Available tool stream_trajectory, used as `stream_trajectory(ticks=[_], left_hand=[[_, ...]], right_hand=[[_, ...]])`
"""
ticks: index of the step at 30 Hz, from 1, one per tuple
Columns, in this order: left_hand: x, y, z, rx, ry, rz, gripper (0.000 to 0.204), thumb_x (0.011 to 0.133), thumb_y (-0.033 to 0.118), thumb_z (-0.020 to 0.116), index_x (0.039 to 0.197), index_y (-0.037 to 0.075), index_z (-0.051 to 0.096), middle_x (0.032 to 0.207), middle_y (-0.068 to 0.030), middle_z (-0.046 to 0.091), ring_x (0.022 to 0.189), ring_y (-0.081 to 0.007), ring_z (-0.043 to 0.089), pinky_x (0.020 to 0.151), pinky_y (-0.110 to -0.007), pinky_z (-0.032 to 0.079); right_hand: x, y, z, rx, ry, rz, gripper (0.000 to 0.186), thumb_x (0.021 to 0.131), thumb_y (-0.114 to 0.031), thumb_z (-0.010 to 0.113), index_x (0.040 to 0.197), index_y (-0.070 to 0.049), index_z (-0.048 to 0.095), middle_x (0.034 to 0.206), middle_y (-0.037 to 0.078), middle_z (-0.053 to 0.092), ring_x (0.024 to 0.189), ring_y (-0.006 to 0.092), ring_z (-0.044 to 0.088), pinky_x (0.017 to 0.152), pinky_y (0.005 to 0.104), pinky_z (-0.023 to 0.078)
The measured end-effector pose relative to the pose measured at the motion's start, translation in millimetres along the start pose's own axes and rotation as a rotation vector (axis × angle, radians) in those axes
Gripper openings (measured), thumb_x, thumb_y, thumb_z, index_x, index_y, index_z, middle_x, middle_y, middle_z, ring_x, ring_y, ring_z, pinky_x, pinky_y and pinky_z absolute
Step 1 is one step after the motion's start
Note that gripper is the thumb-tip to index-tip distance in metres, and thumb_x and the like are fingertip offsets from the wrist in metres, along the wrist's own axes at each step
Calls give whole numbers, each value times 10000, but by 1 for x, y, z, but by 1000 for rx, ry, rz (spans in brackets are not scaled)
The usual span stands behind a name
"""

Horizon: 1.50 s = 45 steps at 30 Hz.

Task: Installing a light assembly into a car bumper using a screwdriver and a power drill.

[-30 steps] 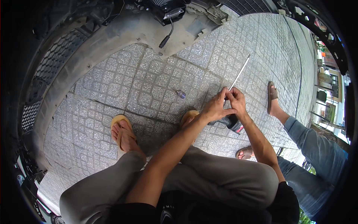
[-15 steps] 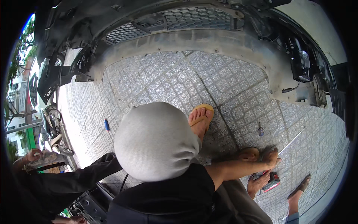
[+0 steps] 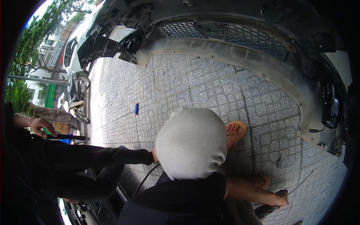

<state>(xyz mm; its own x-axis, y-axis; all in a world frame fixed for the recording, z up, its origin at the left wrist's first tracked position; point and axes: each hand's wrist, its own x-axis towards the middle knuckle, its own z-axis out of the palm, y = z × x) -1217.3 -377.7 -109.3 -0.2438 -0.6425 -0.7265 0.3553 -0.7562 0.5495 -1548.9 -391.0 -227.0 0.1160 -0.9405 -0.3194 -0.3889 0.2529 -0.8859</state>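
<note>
Neither my left hand nor my right hand is in view. In front of me crouches a co-worker in a grey cap (image 3: 191, 144) and a black shirt (image 3: 172, 202). The co-worker's hand (image 3: 281, 197) is closed around a long thin metal shaft (image 3: 303, 182). Behind that hand shows a dark tool body (image 3: 265, 210), likely a power drill; how it joins the shaft cannot be made out. A short screwdriver (image 3: 279, 163) lies on the paving past the arm. Another blue-handled tool (image 3: 136, 109) lies to the left of the cap.
A dark car bumper with honeycomb grille (image 3: 258, 39) arches across the far side over paving (image 3: 210, 82). At left stands another person in black trousers (image 3: 97, 153), one hand (image 3: 41, 126) by a dark bar. A black cable (image 3: 147, 179) runs near the foot. Motorbikes (image 3: 75, 101) stand beyond.
My view has swung, so the scene sits further right and the left person shows more. The crouching co-worker's second hand and the drill's red-trimmed base are no longer visible.
</note>
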Motion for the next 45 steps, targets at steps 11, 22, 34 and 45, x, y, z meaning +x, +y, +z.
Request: stream_trajectory(ticks=[11,22,34,45], left_hand=[[21,-14,12,-17,82,-33,247,854,139,721,854,-11,525,654,-118,606,503,-216,624,437,-392,498],[47,-22,-47,85,137,-21,540,1019,553,442,880,49,578,688,-109,623,526,-200,637,474,-376,548],[17,144,-133,1207,156,1307,350,766,301,557,537,61,671,582,-155,648,584,-357,665,583,-450,545],[-132,206,-269,1161,-381,601,405,951,262,447,893,-3,747,877,-127,759,762,-271,743,675,-343,615]], right_hand=[[87,15,-97,402,91,390,842,955,-662,333,1559,-79,269,1537,190,379,1363,331,437,1097,505,405],[-26,-143,-59,275,132,472,959,906,-762,411,1610,-168,143,1663,63,140,1505,290,174,1216,432,158],[105,-83,56,112,-206,88,903,914,-656,501,1572,-96,237,1593,175,274,1461,340,275,1186,465,235],[39,-316,317,-362,-448,-748,1023,878,-621,645,1537,43,231,1508,278,382,1389,427,378,1142,505,296]])
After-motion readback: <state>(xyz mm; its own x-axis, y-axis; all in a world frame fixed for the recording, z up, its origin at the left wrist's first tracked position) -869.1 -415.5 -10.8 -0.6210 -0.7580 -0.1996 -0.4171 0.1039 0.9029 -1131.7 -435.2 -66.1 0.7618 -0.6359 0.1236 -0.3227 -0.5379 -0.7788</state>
